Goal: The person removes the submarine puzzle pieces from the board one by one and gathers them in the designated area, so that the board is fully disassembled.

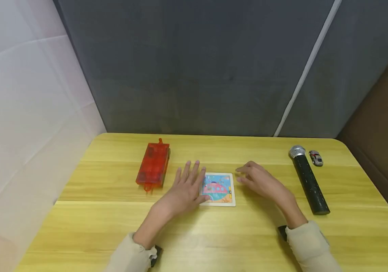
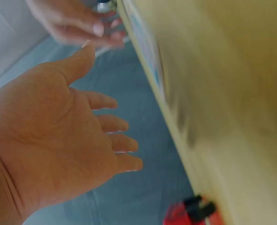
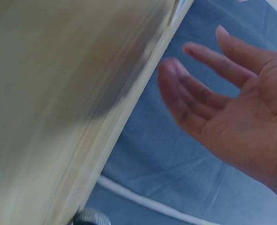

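Observation:
A small square picture puzzle (image 1: 218, 189) in a white frame lies flat on the table, showing a pink shape on blue. Over its left edge is my left hand (image 1: 185, 190), fingers spread and straight, hiding part of it. In the left wrist view the palm of that left hand (image 2: 58, 136) faces the camera and holds nothing. Just right of the puzzle hovers my right hand (image 1: 262, 181), its fingers loosely bent. The right wrist view shows the right hand (image 3: 237, 103) with nothing in its fingers, apart from the tabletop.
A see-through red plastic case (image 1: 153, 164) lies to the left on the wooden table (image 1: 112, 226). At the right lies a black microphone (image 1: 311, 185) with a silver head, and beside it a small toy car (image 1: 315, 158). A dark panel (image 1: 194, 68) stands behind the table.

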Tool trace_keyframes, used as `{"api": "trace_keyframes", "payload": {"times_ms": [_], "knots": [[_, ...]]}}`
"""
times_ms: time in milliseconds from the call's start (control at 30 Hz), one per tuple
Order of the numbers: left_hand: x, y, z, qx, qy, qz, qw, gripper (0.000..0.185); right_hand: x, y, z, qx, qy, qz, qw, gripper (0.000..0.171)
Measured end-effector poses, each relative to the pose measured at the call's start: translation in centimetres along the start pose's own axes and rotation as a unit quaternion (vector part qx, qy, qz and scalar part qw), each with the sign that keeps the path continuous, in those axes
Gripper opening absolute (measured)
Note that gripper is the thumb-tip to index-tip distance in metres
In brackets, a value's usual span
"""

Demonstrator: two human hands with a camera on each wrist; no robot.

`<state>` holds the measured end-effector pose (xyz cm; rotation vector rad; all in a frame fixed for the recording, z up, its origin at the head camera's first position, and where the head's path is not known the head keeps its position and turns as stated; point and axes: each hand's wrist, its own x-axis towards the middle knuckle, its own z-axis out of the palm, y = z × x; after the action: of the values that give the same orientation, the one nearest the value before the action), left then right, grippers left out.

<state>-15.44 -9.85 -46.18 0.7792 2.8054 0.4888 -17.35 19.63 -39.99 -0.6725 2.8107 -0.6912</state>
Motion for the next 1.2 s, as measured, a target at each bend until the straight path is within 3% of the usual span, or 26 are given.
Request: {"api": "trace_keyframes", "payload": {"times_ms": [100, 267, 333, 467, 600, 767, 833, 1033, 1200], "knots": [[-0.3, 1.7, 0.2, -0.022, -0.027, 0.015, 0.9993, 0.091, 0.6, -0.3, -0.1, 0.027, -0.045, -0.013, 0.999, 0.038], [-1.6, 5.8, -2.2, -0.027, -0.082, 0.015, 0.9962, 0.083, 1.8, -0.2, -0.1, 0.035, -0.086, -0.03, 0.995, 0.036], [-1.4, 5.7, -1.6, -0.037, -0.097, 0.024, 0.9943, 0.084, 2.5, 0.7, 0.3, 0.031, -0.092, -0.062, 0.993, 0.032], [-0.6, 4.6, 0.5, -0.057, -0.114, 0.037, 0.9912, 0.088, 4.8, 4.9, 3.1, 0.02, -0.09, -0.129, 0.987, 0.019], [0.1, 3.6, 2.1, -0.057, -0.111, 0.043, 0.9912, 0.092, 5.8, 6.5, 4.1, 0.025, -0.092, -0.147, 0.984, 0.021], [0.5, 3.6, 2.1, -0.056, -0.1, 0.044, 0.9925, 0.088, 4.4, 3.1, 2.0, 0.03, -0.077, -0.131, 0.988, 0.024], [0.5, 3.8, 1.9, -0.06, -0.108, 0.04, 0.9916, 0.085, 3.6, 1.2, 0.9, 0.025, -0.081, -0.097, 0.992, 0.025], [0.2, 4.6, 1.4, -0.036, -0.123, 0.028, 0.9913, 0.078, 2.9, -1.0, 0.4, 0.009, -0.07, -0.062, 0.996, 0.02], [-0.7, 6.7, -1.4, 0.003, -0.136, 0.012, 0.9906, 0.071, 3.2, -0.9, 0.9, 0.011, -0.052, -0.08, 0.995, 0.016]]}}
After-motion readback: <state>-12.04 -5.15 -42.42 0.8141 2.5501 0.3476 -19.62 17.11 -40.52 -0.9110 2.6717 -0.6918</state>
